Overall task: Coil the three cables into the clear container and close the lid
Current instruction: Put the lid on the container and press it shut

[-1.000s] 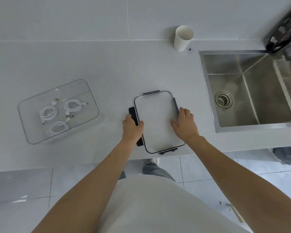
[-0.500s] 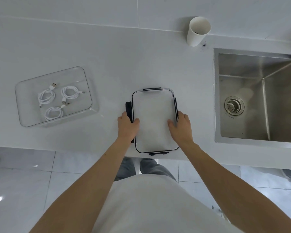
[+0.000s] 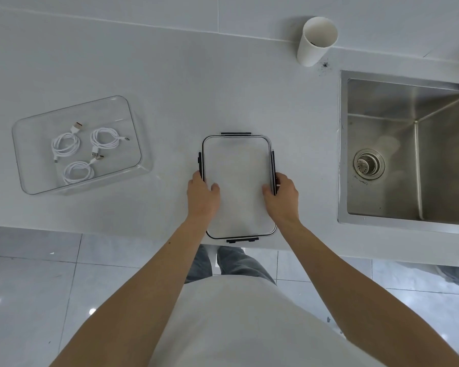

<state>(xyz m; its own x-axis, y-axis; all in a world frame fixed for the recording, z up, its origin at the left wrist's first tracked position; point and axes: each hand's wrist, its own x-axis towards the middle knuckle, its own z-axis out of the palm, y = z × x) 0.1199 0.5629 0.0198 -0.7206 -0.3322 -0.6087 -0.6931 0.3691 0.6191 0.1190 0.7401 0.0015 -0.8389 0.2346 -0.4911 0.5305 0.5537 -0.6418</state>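
A clear rectangular container (image 3: 137, 144) sits on the counter at the left, uncovered. Three coiled white cables lie inside it: one (image 3: 65, 144) at the left, one (image 3: 105, 139) at the right, one (image 3: 78, 172) nearer me. The clear lid (image 3: 237, 168) with black clips lies at the counter's front edge in the middle, its near end sticking out past the edge. My left hand (image 3: 202, 196) grips the lid's left side, thumb on top. My right hand (image 3: 282, 196) grips its right side the same way.
A white paper cup (image 3: 316, 42) stands at the back by the wall. A steel sink (image 3: 408, 154) with a drain is set into the counter at the right. The counter's front edge runs just under the lid; grey floor tiles lie below.
Both hands have shifted from resting on the lid to gripping its long sides. The lid has turned straighter and sits squarer to the counter edge. The camera has tilted.
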